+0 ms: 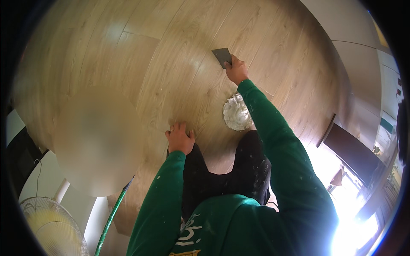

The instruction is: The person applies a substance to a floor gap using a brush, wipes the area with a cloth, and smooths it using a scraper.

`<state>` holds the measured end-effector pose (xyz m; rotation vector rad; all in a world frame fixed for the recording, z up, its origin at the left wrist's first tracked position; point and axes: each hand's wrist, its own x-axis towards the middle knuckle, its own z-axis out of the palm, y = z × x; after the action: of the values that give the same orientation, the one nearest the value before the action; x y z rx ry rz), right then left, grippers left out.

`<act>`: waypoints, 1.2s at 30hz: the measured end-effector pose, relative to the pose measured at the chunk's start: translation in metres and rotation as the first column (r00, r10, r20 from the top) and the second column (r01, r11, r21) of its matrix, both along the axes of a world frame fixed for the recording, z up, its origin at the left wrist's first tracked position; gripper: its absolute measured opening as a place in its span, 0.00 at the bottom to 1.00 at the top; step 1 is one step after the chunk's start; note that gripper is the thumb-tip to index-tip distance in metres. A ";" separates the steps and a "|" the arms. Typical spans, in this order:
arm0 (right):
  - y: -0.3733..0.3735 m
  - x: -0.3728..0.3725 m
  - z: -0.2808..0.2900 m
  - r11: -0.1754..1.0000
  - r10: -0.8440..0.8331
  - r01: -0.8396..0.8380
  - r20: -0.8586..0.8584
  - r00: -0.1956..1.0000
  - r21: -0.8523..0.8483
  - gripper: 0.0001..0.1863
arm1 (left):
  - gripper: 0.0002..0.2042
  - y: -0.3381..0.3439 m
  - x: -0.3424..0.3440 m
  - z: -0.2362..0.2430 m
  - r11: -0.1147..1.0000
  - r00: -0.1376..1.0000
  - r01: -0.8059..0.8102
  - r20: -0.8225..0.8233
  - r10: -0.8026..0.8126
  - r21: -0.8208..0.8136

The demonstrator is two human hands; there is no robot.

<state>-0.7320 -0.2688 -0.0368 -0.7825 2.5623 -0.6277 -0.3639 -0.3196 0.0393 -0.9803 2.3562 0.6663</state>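
My right hand [237, 71] reaches forward over the wood-look floor [179, 81], closed around a dark, flat scraper blade [222, 56]. The scraper lies low against the floor planks. Between that arm and my right knee sits a round, whitish, lumpy mound [237, 112], perhaps putty or crumpled material; I cannot tell which. The green right sleeve covers part of its edge. My left hand [180, 139] rests palm down on the floor by my left knee, its fingers apart and nothing in it. White specks dot my green sleeves and dark trousers.
At the lower left stand a wire-caged fan [53, 226] and a slanting green pole [112, 217]. A large area at the left is blurred out. Pale cabinet-like panels [356, 64] border the floor at the right, with a dark brown panel [353, 147] and bright light below them.
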 end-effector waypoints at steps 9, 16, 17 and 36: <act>0.011 -0.029 -0.022 1.000 0.005 -0.004 0.046 0.999 -0.016 0.26 | 0.24 0.001 -0.001 0.002 1.000 1.000 0.006 -0.006 -0.006 0.006; -0.009 -0.014 -0.002 0.995 0.098 -0.097 0.054 0.994 -0.024 0.20 | 0.24 0.000 0.006 0.005 1.000 1.000 0.006 0.016 -0.005 -0.020; 0.000 -0.035 0.001 0.996 0.091 -0.091 0.029 0.995 -0.015 0.19 | 0.24 0.005 0.004 0.006 1.000 1.000 0.019 0.003 -0.019 -0.003; -0.005 -0.024 -0.010 0.894 0.448 -0.447 0.121 0.886 -0.033 0.21 | 0.24 -0.002 -0.011 0.002 1.000 0.999 0.010 0.033 -0.011 0.028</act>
<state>-0.7559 -0.2739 -0.0472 -1.2438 2.1544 -0.5108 -0.3751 -0.3216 0.0414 -0.9597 2.3153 0.6714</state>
